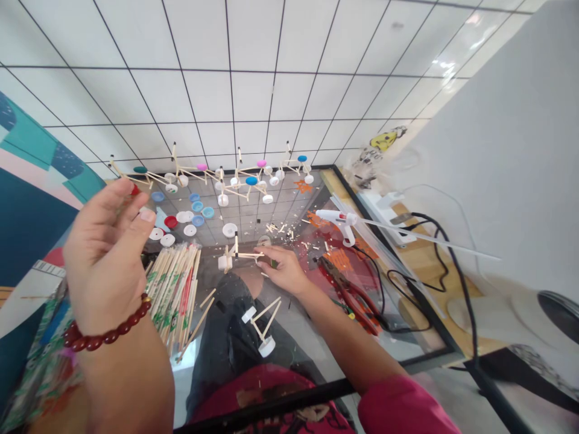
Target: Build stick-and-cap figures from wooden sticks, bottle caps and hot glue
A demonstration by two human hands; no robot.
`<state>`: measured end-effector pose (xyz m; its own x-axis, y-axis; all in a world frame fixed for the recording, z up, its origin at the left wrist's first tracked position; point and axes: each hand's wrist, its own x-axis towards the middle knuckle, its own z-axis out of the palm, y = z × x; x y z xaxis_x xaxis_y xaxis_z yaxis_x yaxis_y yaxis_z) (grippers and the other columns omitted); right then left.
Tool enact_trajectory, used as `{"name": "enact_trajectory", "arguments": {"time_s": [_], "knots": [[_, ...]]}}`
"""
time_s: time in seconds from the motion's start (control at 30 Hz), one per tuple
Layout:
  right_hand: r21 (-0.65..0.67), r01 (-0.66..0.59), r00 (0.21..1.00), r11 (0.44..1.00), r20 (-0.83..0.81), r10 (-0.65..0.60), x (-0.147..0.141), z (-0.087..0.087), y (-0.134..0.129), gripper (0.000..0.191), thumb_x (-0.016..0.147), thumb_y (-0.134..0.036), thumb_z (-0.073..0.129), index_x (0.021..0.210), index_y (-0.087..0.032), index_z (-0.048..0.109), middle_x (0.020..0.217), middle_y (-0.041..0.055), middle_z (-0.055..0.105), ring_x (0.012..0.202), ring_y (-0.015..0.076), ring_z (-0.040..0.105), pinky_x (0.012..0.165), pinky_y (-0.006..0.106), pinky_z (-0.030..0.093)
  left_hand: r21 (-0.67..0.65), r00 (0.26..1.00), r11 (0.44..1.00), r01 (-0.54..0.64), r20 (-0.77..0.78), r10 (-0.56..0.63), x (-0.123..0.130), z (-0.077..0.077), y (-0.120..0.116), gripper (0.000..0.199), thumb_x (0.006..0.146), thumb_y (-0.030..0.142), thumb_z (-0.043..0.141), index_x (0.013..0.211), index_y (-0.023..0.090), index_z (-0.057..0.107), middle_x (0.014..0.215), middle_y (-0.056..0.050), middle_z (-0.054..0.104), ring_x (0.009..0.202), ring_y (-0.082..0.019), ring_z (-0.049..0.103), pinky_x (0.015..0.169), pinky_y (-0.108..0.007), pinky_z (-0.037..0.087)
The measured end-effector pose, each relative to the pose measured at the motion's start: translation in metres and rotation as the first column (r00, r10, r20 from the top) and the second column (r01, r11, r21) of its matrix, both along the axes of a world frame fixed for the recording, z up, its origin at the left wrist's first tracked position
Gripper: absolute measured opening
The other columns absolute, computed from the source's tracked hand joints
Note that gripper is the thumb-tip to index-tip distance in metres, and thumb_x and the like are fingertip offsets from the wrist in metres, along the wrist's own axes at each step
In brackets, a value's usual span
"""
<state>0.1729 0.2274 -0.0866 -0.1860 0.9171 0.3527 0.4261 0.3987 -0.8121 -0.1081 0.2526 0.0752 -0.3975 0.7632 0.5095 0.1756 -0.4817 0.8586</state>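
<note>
My right hand [283, 269] is low over the glass tabletop, thumb and fingers pinched on one end of a small stick tricycle model [236, 246]. That model has pale sticks, a black-tipped upright and a white cap wheel. My left hand [111, 235] is raised at the left, fingers curled toward the thumb. A bit of red [134, 190] shows by its fingertips; whether it is held cannot be made out. Nearer me lies a stick frame [265, 319] with white cap wheels. Several tricycle models with coloured cap seats, one a blue seat [251, 181], stand along the back.
Loose bottle caps [198, 220] and bundled wrapped chopsticks [174, 289] lie left. Stick scraps [280, 230] are scattered mid-table. A white glue gun [339, 222] with its cord and red-handled pliers [350, 295] lie right. A tiled wall [253, 96] bounds the back.
</note>
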Motion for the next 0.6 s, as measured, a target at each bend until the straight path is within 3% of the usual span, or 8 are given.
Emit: {"name": "enact_trajectory", "arguments": {"time_s": [0.27, 0.5, 0.6], "knots": [[-0.032, 0.017, 1.0, 0.999, -0.002, -0.017, -0.0002, -0.0004, 0.0004, 0.039, 0.091, -0.014, 0.071, 0.125, -0.028, 0.083, 0.117, 0.0071, 0.086, 0.107, 0.0253, 0.082, 0.1, 0.042, 0.065, -0.028, 1.0, 1.0, 0.005, 0.018, -0.005, 0.0069, 0.0069, -0.0047, 0.062, 0.063, 0.032, 0.1, 0.122, 0.024, 0.082, 0.135, -0.01, 0.077, 0.13, -0.036, 0.072, 0.125, -0.063, 0.05], [-0.022, 0.002, 1.0, 1.0, -0.013, -0.002, 0.0011, -0.0001, 0.0005, 0.04, 0.093, -0.013, 0.066, 0.126, -0.028, 0.082, 0.116, 0.0078, 0.086, 0.106, 0.025, 0.082, 0.098, 0.041, 0.065, 0.013, 0.999, 1.0, 0.023, 0.03, -0.024, 0.0028, 0.0035, -0.0015, 0.063, 0.065, 0.026, 0.098, 0.124, 0.018, 0.08, 0.134, -0.013, 0.076, 0.131, -0.038, 0.072, 0.124, -0.066, 0.049], [-0.014, -0.003, 1.0, 1.0, -0.01, 0.003, 0.0014, 0.0003, 0.0006, 0.039, 0.096, -0.013, 0.063, 0.126, -0.026, 0.082, 0.116, 0.0083, 0.086, 0.105, 0.0244, 0.082, 0.096, 0.04, 0.065, 0.016, 0.999, 1.0, 0.022, 0.025, -0.022, 0.0028, 0.0026, -0.0014, 0.062, 0.064, 0.026, 0.098, 0.123, 0.021, 0.081, 0.135, -0.011, 0.076, 0.128, -0.035, 0.073, 0.124, -0.063, 0.051]]}}
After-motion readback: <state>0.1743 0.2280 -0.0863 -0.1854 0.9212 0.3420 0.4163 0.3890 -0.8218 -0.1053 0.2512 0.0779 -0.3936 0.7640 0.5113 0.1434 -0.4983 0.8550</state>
